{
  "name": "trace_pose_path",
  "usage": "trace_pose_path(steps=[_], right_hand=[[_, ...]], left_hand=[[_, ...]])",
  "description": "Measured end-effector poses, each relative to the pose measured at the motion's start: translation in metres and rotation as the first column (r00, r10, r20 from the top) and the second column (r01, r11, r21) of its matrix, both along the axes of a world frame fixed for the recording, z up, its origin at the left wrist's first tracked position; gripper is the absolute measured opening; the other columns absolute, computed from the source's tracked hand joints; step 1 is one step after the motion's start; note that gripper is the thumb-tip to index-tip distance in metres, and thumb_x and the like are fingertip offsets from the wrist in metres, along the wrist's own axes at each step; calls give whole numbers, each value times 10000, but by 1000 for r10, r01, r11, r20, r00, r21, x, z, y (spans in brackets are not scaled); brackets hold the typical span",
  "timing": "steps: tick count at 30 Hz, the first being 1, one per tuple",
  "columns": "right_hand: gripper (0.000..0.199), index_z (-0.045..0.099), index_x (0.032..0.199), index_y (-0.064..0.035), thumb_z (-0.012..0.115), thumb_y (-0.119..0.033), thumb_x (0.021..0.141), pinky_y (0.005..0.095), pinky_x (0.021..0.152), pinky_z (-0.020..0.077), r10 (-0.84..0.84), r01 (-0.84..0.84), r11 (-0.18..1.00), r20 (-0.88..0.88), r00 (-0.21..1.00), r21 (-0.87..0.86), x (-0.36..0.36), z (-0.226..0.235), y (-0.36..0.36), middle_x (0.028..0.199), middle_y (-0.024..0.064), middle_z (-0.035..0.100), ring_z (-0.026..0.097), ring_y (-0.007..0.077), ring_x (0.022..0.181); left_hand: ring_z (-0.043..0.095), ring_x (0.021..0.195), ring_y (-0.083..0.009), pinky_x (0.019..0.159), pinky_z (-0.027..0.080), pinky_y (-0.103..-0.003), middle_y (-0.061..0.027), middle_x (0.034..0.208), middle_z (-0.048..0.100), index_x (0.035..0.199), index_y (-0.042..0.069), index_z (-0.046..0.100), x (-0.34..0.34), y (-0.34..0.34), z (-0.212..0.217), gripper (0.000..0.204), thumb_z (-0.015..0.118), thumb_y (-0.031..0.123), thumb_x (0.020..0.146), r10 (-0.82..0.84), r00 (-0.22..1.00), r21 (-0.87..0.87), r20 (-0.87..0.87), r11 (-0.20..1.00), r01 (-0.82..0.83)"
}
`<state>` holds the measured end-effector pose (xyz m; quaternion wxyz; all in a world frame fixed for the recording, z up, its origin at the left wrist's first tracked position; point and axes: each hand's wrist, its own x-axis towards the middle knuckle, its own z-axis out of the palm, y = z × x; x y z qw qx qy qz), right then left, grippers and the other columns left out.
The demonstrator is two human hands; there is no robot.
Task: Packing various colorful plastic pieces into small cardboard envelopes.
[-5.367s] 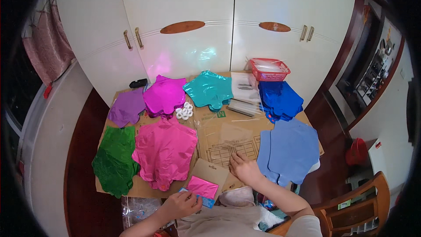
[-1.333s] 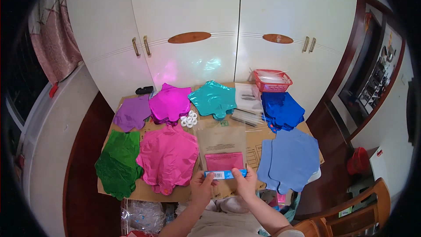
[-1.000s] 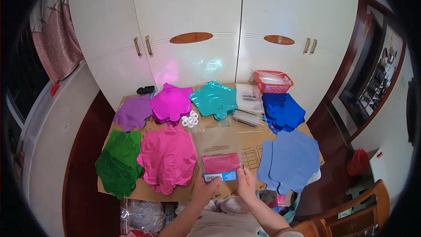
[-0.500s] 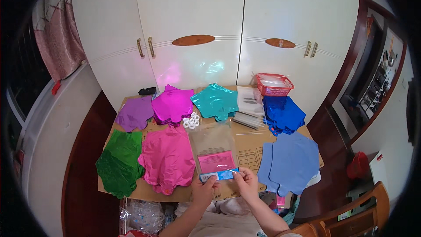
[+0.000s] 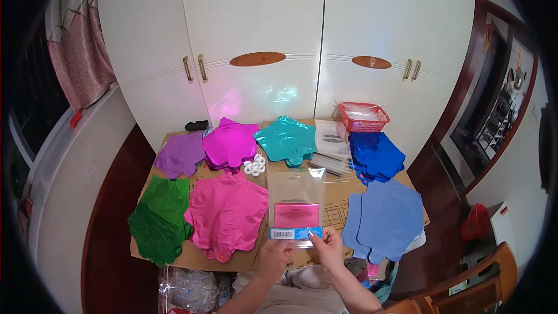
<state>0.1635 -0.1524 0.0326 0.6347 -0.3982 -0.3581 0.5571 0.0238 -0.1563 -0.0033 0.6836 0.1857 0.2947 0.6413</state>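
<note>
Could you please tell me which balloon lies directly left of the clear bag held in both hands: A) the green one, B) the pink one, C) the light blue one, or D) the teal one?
B: the pink balloon lies just left of the clear bag, which the left hand and right hand hold by its lower edge.

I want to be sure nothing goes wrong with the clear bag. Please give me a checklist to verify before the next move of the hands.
1. Both hands on the bag: left hand and right hand hold the lower edge of the clear bag. Ok.
2. Pink folded piece is inside the bag, low down. Ok.
3. Blue strip at the bottom edge is sealed: cannot tell.
4. Bag is free of the big pink foil balloon and the light blue balloon beside it. Ok.
5. White rings lie beyond the bag, apart from it. Ok.
</note>
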Motion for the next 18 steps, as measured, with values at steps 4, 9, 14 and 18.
trace_pose_path(steps=[4, 9, 14, 18], right_hand=[[195, 474, 805, -76, 637, 27, 831, 181, 621, 423, -6, 6, 1000, -37, 999, 0, -8, -15, -7, 761, -20, 558, 504, 37, 683], [163, 502, 829, -69, 661, -35, 841, 166, 604, 394, 179, -178, 984, 35, 983, -24, -1, -38, -14, 804, -27, 556, 493, 21, 695], [163, 558, 988, -40, 645, -101, 865, 223, 742, 461, 389, -382, 921, 195, 901, -72, 30, 0, -6, 887, 7, 600, 561, 73, 834], [305, 576, 1136, -20, 647, -145, 866, 253, 799, 468, 324, -325, 946, -27, 946, 1, 65, 27, 28, 1011, 38, 631, 578, 96, 915]], left_hand=[[607, 742, -128, 624, 485, -251, -36, 883, 639, 988, 35, 593, 9, -6, 7, 156, 605, -7, 838, 77, 997, -9, 20, 997, -77], [622, 809, -143, 662, 513, -276, -52, 943, 638, 1032, 43, 574, -7, -8, -1, 234, 611, -45, 818, 127, 983, 87, -134, 989, -116], [626, 692, -120, 619, 516, -254, -52, 848, 658, 962, 18, 609, -33, -13, 10, 178, 609, -63, 804, 56, 952, 96, -300, 995, -28], [631, 678, -111, 594, 515, -246, -63, 848, 671, 969, -3, 624, -63, -18, 8, 189, 615, -71, 793, -72, 871, 45, -486, 993, 107]])
